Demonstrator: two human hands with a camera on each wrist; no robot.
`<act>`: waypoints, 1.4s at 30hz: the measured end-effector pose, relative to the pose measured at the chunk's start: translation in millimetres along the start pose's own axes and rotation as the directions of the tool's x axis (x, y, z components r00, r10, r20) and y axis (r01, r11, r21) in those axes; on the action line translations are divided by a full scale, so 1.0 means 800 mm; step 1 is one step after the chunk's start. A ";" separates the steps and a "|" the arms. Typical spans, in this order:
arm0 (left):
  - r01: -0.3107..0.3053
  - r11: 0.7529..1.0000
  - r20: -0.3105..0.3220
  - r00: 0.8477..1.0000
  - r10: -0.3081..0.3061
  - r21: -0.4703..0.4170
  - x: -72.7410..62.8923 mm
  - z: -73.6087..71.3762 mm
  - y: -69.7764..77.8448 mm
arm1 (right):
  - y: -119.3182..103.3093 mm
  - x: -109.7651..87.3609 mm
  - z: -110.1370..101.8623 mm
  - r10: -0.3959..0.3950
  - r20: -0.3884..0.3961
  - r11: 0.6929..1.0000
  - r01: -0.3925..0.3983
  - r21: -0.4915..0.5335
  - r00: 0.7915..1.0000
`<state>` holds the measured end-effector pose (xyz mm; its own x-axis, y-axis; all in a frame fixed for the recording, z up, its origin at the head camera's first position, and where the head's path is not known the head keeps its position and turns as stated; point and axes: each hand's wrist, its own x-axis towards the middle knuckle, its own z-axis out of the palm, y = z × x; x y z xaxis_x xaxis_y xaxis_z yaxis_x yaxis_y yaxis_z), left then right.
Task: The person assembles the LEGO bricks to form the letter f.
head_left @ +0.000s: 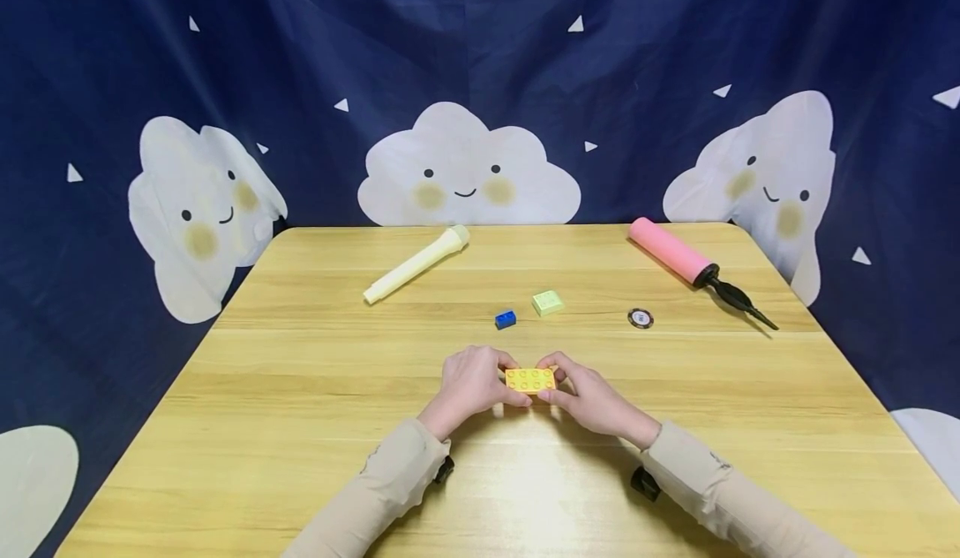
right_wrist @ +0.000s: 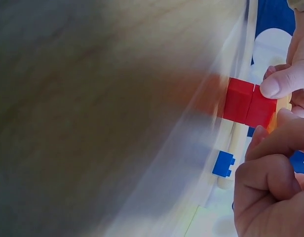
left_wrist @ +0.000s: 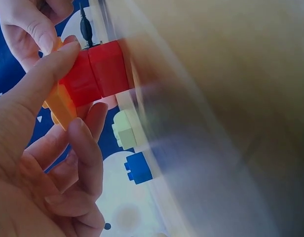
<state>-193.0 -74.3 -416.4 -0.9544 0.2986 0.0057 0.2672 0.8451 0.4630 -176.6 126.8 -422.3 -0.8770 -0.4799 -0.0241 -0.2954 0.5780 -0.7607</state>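
A yellow toy brick (head_left: 530, 380) with studs on top lies between my two hands over the near middle of the table. Under it are two red bricks (left_wrist: 110, 69), stacked one on the other; the head view hides them. My left hand (head_left: 474, 383) pinches the yellow brick's left end between thumb and fingers. At the other end, my right hand (head_left: 588, 395) grips with thumb and fingertips, its thumb reaching the upper red brick (right_wrist: 262, 106) in the right wrist view. A small blue brick (head_left: 506, 319) and a pale green brick (head_left: 547, 302) sit just beyond the hands.
A cream stick (head_left: 416, 266) with a thicker end lies at the back left. Toward the back right are a pink hand pump (head_left: 671, 249) with a black nozzle and a round chip (head_left: 641, 318). Behind the wooden table (head_left: 300, 391) hangs a dark blue cloud-print curtain (head_left: 615, 57).
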 end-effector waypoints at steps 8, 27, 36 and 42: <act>-0.024 0.999 0.010 1.000 0.024 0.023 -0.002 0.001 0.000 | 0.005 0.002 -0.012 -0.013 0.031 0.996 0.010 0.088 0.999; -0.049 0.998 -0.013 0.999 0.050 0.045 -0.011 -0.002 0.002 | 0.018 0.055 -0.033 0.269 0.122 0.883 -0.296 0.366 0.955; -0.063 0.997 -0.030 0.997 0.064 0.044 -0.018 -0.001 0.000 | 0.014 0.081 -0.017 0.273 0.062 0.940 -0.280 0.195 0.960; -0.073 0.996 -0.044 0.996 0.076 0.053 -0.020 -0.001 -0.005 | 0.006 0.097 -0.011 0.271 0.011 0.959 -0.271 0.078 0.962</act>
<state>-178.9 -83.1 -417.6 -0.9364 0.3419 0.0796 0.3431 0.8434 0.4135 -249.8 98.1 -422.5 -0.9199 -0.3125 -0.2368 -0.0160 0.6335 -0.7736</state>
